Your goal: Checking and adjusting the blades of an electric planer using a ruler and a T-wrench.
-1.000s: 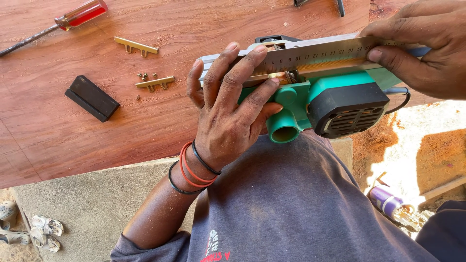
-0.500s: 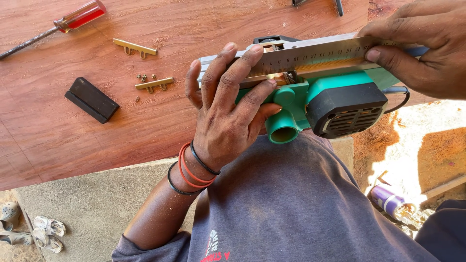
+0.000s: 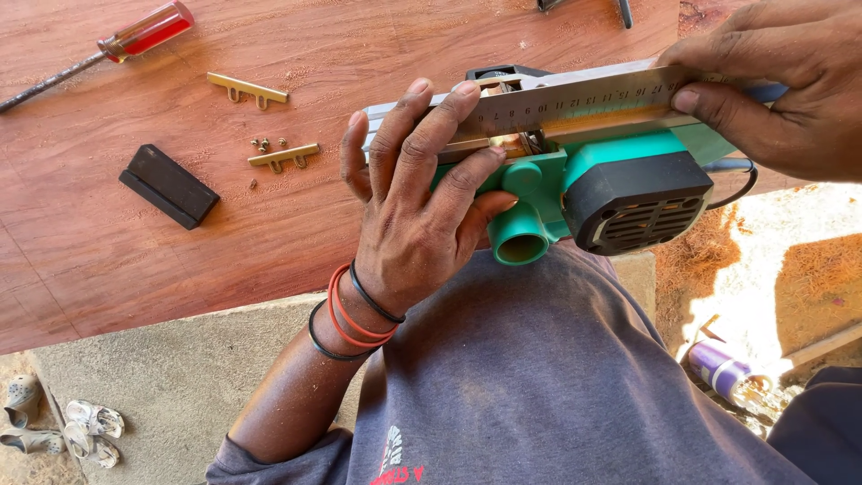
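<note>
A wide reddish wooden board [image 3: 180, 260] fills the upper left of the view and runs off the top and left edges; below it lies a grey concrete floor [image 3: 162, 377]. The person's grey shirt [image 3: 539, 386] takes up the lower middle, cut off at the bottom edge. Held above the lap, at the board's near edge, is a green and black power planer [image 3: 620, 184], turned so that its flat metal base faces up and away; its far side and most of its handle are hidden, and only a short stretch of its cord shows at the right. The left hand [image 3: 417, 211] wraps around the planer's left end, fingers spread over the base and thumb near the round green outlet, with red and black bands on the wrist. The right hand [image 3: 781, 90], partly cut off by the right edge, closes on the other end and pins a steel ruler [image 3: 575, 101] flat along the base. The ruler's left end is covered by the left fingers. On the board, well apart from the hands, lie a red-handled screwdriver [image 3: 135, 38] whose tip leaves the frame, a black block [image 3: 169, 186], two brass strips [image 3: 248, 88] [image 3: 284, 157] and a few tiny screws [image 3: 267, 143], too small to make out clearly. Sandals [image 3: 63, 427] lie at the lower left corner.
</note>
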